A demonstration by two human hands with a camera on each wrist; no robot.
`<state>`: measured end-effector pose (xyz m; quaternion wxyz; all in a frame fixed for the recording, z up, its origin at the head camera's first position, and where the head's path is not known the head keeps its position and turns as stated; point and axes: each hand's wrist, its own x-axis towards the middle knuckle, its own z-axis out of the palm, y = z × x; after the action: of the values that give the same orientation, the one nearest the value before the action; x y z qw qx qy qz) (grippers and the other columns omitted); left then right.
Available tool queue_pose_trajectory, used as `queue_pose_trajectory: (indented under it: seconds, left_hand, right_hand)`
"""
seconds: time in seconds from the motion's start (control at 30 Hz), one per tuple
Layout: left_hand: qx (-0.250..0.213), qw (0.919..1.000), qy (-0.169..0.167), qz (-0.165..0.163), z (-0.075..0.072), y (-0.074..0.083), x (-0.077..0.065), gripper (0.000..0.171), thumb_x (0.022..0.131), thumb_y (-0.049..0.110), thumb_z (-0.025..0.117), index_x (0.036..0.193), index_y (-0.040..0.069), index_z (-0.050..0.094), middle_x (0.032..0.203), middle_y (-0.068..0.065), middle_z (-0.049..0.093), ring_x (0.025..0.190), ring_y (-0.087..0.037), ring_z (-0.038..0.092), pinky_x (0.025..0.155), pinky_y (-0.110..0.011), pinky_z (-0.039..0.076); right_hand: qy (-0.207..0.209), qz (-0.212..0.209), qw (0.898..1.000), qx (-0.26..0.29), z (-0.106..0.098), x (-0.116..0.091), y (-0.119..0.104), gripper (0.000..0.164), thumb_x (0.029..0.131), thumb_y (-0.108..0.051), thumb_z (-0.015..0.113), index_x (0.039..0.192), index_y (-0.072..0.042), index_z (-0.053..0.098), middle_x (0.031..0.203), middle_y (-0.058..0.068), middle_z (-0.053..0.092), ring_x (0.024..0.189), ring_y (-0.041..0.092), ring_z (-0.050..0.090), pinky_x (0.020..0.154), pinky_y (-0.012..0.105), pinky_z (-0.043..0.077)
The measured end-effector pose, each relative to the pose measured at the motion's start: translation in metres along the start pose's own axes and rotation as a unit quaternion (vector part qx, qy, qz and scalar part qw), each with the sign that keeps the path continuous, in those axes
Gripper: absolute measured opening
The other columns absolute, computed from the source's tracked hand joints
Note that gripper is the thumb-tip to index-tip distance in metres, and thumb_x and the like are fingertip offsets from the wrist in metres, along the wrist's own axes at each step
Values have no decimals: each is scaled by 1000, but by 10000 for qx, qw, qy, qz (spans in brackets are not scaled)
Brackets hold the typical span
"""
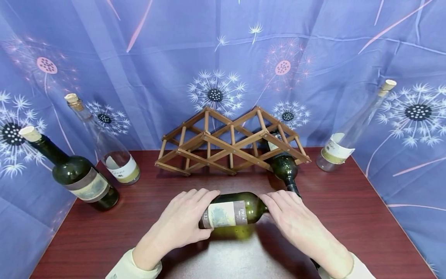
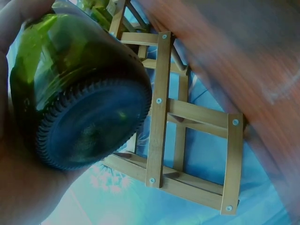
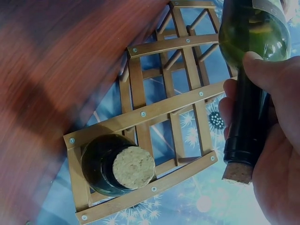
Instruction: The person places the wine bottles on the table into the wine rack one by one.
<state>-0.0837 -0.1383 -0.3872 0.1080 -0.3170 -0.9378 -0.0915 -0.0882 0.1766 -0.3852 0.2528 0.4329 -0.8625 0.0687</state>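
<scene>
A dark green wine bottle (image 1: pixel 223 214) with a cream and grey label lies sideways between my hands, in front of the wooden wine rack (image 1: pixel 232 147). My left hand (image 1: pixel 186 217) grips it around the base end; the ridged bottom (image 2: pixel 93 124) faces the left wrist camera. With my right hand (image 1: pixel 290 217) I hold the neck (image 3: pixel 248 117), fingers and thumb wrapped around it, and its cork (image 3: pixel 237 172) sticks out past the hand. Another corked green bottle (image 1: pixel 283 166) sits in the rack's lower right cell, neck toward me.
On the left of the dark red table (image 1: pixel 348 217) stand a green corked bottle (image 1: pixel 85 182) and a clear corked bottle (image 1: pixel 120 162). A further clear bottle (image 1: pixel 336 151) stands right of the rack. Behind everything hangs a blue dandelion-print cloth (image 1: pixel 160 77).
</scene>
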Motion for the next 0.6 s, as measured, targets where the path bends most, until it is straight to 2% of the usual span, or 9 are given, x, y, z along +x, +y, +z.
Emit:
queue_pose_trajectory:
  seconds: [0.3,0.43,0.6]
  left_hand:
    - [45,9999,140,-57,-1,0,-1,89,66,58,79,141,20,51,124,7,58,100,-16,57,81,-40,48]
    - [38,9997,244,-71,-2,-1,-1,88,66,60,79,140,21,52,122,8,58,98,-15,57,80,-39,48]
    - [11,9993,366,-56,-3,-2,-1,87,66,62,79,139,20,53,121,8,58,97,-15,57,80,-37,48]
  right_hand:
    - [42,42,9999,89,0,-3,3,41,98,-24,43,125,2,58,108,8,58,99,28,53,89,45,42]
    - [41,92,9999,124,0,-5,4,44,105,-31,37,126,1,59,108,8,58,98,28,53,87,45,42]
    - [-7,182,9998,107,-2,-9,7,48,109,-35,29,126,0,58,108,8,58,95,27,53,81,44,42]
